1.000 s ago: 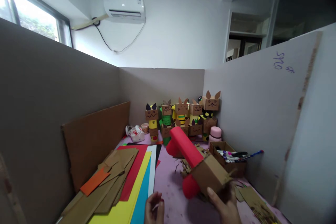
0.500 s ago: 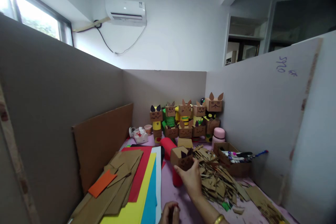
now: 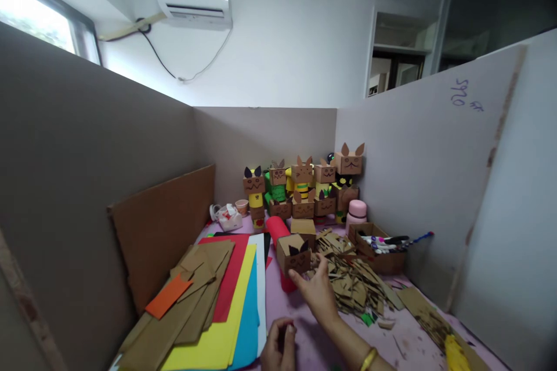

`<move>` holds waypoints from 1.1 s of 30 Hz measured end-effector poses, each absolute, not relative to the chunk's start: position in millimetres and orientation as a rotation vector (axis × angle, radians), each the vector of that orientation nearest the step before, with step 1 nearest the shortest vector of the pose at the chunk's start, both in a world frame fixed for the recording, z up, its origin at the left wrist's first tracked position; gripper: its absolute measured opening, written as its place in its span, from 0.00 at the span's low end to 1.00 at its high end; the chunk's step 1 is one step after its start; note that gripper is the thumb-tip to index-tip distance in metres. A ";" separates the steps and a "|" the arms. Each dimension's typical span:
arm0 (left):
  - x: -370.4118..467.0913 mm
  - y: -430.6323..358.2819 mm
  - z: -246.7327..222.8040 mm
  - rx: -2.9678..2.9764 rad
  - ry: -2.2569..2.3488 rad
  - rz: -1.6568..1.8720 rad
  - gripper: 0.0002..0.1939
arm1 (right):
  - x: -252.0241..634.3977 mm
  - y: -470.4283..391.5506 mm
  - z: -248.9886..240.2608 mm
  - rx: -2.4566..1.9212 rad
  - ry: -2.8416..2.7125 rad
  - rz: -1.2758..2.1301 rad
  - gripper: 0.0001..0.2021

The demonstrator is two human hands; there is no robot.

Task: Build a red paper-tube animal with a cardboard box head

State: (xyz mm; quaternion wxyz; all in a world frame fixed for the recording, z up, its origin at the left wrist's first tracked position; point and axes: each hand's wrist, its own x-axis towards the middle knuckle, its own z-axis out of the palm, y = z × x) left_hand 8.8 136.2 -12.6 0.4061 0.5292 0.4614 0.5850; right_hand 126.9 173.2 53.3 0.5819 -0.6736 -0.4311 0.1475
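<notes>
My right hand (image 3: 315, 287) is open beside a small cardboard box (image 3: 293, 255) with a drawn face and dark pointed ears. The thumb is at the box's lower front, and the index finger stands apart from its right side. Behind and below the box shows a red tube (image 3: 276, 229), partly hidden by it; whether the box rests on the tube I cannot tell. At the bottom edge my left hand (image 3: 278, 345) is closed, its fingers curled against the thumb, and what they hold, if anything, is hidden. A plain cardboard box (image 3: 303, 229) stands just behind.
Several cardboard animal figures (image 3: 301, 174) stand at the back. To the left lie colored paper sheets (image 3: 237, 301) and cardboard pieces (image 3: 191, 295). Cardboard scraps (image 3: 354, 287) are heaped on the right, near a box of pens (image 3: 383, 255) and a pink bottle (image 3: 357, 211).
My right hand's fingers have opened away from the eared box, which sits slightly lower against the red tube. My left hand stays closed, and the camera view has shifted.
</notes>
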 end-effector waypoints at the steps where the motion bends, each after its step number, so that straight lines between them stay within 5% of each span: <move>1: 8.6 135.6 -11.7 1.337 1.162 1.470 0.25 | 133.4 167.4 52.3 -1.563 -0.995 0.348 0.41; 15: 0.0 124.3 12.7 1.435 1.231 1.377 0.26 | 200.8 81.6 11.7 -1.432 -0.947 0.573 0.30; 25: 3.7 119.7 10.7 1.430 1.371 1.349 0.25 | 201.6 70.2 0.3 -1.446 -0.994 0.481 0.22; 33: 15.8 147.7 54.8 1.280 1.254 1.503 0.23 | 195.2 71.7 -11.1 -1.390 -1.121 0.383 0.19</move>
